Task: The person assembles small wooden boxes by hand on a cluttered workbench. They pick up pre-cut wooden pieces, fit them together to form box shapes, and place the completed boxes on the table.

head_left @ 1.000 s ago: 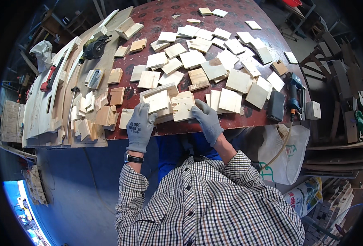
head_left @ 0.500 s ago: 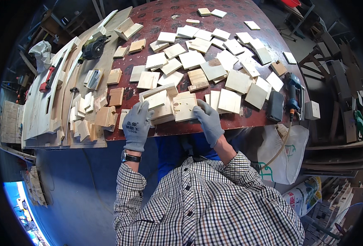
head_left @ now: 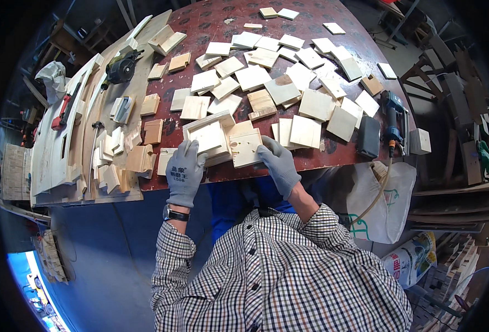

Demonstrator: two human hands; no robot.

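Observation:
My gloved left hand point(head_left: 184, 172) grips the near left edge of a pale square wooden board point(head_left: 207, 136), thumb at its corner. That board lies tilted against a shallow wooden box point(head_left: 222, 117) with raised side walls, at the table's near edge. My gloved right hand point(head_left: 281, 169) is closed on the right side of a squarish wooden block point(head_left: 246, 151) that has small knots and a groove line along its top. The block sits close against the right side of the box; whether they are joined I cannot tell. Both palms and parts of the fingertips are hidden.
Many loose square boards point(head_left: 252, 78) cover the dark red table point(head_left: 211, 25). A blue-black nail gun point(head_left: 392, 119) with a hose lies right, beside a dark case point(head_left: 369, 136). Left, offcuts point(head_left: 140, 159), a black-green power tool point(head_left: 121, 69) and a red-handled tool point(head_left: 62, 115) rest on planks.
The whole view has shifted slightly, so the table's things appear a little farther left and up. Both hands keep their hold on the same wooden pieces.

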